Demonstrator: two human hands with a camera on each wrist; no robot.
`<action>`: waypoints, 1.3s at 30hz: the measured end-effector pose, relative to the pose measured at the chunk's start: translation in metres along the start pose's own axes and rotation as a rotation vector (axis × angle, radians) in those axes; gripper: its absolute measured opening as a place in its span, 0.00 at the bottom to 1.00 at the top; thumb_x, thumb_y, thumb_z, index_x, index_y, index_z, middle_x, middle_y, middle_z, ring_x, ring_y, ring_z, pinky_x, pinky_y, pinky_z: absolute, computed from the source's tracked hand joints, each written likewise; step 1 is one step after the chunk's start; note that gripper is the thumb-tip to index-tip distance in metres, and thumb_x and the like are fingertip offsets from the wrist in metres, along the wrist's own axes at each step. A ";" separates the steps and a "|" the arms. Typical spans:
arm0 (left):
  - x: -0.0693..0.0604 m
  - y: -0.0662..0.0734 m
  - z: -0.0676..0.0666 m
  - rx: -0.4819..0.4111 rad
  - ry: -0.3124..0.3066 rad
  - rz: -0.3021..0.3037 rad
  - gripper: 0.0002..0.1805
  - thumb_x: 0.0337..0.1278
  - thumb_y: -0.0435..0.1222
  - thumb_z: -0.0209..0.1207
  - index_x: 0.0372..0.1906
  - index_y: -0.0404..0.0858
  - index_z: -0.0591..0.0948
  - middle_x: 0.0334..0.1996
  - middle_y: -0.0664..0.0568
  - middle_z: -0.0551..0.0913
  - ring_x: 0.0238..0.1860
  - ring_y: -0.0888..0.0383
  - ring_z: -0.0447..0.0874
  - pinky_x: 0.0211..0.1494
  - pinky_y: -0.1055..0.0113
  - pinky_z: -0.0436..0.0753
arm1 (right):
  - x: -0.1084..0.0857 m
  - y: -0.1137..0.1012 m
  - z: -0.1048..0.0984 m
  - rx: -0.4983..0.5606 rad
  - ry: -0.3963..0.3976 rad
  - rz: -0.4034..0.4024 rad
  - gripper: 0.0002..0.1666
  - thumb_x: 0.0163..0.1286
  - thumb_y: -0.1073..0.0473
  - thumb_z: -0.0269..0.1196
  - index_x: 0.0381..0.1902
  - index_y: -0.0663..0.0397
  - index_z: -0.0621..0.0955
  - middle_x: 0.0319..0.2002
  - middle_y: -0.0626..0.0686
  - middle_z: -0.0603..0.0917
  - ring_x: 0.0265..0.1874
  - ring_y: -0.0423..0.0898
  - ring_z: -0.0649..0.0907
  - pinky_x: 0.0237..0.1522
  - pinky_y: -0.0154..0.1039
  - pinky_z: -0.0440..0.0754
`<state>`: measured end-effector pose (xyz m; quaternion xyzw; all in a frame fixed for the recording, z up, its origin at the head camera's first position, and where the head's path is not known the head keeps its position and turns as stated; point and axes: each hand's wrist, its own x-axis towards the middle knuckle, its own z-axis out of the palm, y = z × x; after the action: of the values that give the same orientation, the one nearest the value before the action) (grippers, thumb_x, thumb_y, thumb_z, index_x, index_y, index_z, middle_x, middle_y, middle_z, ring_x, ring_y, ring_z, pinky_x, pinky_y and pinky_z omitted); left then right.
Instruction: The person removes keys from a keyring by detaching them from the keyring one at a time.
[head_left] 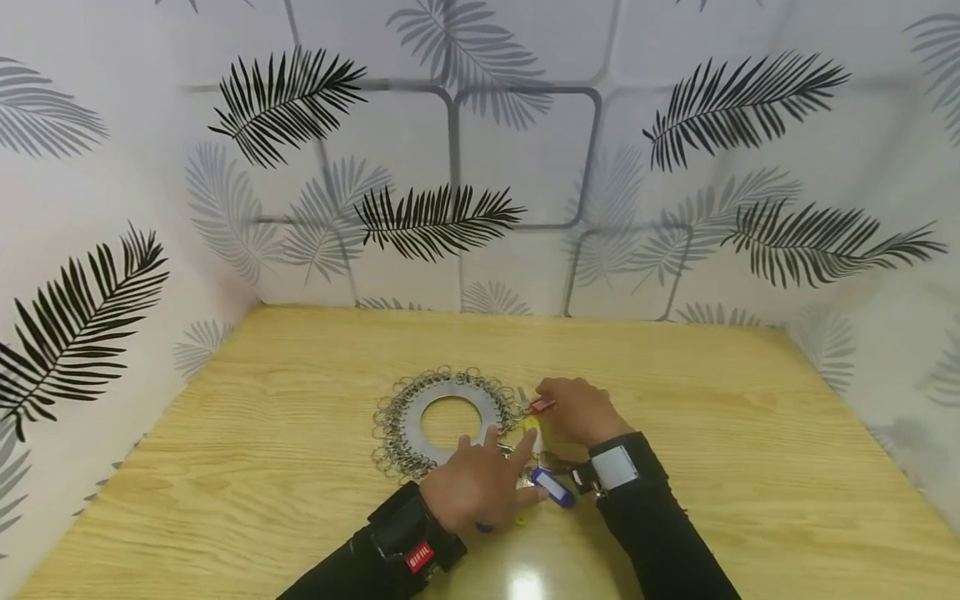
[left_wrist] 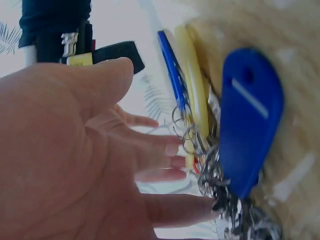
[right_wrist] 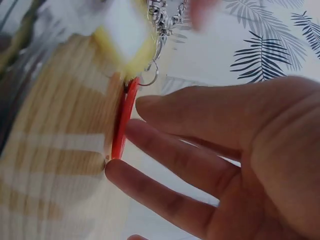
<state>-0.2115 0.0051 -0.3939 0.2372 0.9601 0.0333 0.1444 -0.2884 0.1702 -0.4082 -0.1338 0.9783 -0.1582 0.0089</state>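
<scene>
Right hand: fingers nearly straight, tips touching the red tag, at its nine o'clock, close to the bench. Tag judged light, stiff, slightly slick; best held by its long edges. Right forearm lies toward five o'clock. Left hand: fingers spread, at five o'clock of the metal ring. Yellow tag at the ring's three, blue tag at four.

In the head view, toward half past six, white capitals, seemingly "BIFIIL", are borne by a red label on the black strap at the left wrist. At five o'clock, a white insert is held in a blue key tag; writing there cannot be made out.
</scene>
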 end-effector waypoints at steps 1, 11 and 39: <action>0.001 -0.002 -0.001 0.006 0.011 -0.006 0.43 0.58 0.65 0.43 0.73 0.47 0.52 0.66 0.38 0.61 0.61 0.37 0.66 0.59 0.50 0.69 | 0.001 0.000 0.001 -0.010 0.005 0.016 0.20 0.58 0.65 0.65 0.51 0.54 0.80 0.44 0.54 0.83 0.44 0.58 0.81 0.42 0.57 0.74; 0.008 -0.008 0.000 0.149 0.107 -0.062 0.43 0.54 0.66 0.47 0.59 0.34 0.72 0.49 0.47 0.77 0.34 0.49 0.81 0.30 0.62 0.78 | 0.001 0.001 0.010 -0.036 0.012 0.035 0.04 0.52 0.58 0.70 0.26 0.45 0.83 0.35 0.48 0.84 0.32 0.49 0.79 0.34 0.50 0.68; 0.019 -0.038 -0.012 0.168 0.120 0.083 0.27 0.59 0.59 0.52 0.50 0.43 0.80 0.23 0.52 0.79 0.25 0.53 0.78 0.25 0.61 0.74 | 0.003 0.003 0.009 0.099 -0.095 -0.066 0.07 0.54 0.60 0.69 0.30 0.45 0.80 0.26 0.44 0.78 0.28 0.43 0.77 0.33 0.45 0.72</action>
<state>-0.2479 -0.0192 -0.3927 0.2857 0.9557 -0.0273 0.0647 -0.2920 0.1696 -0.4178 -0.1728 0.9628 -0.2000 0.0566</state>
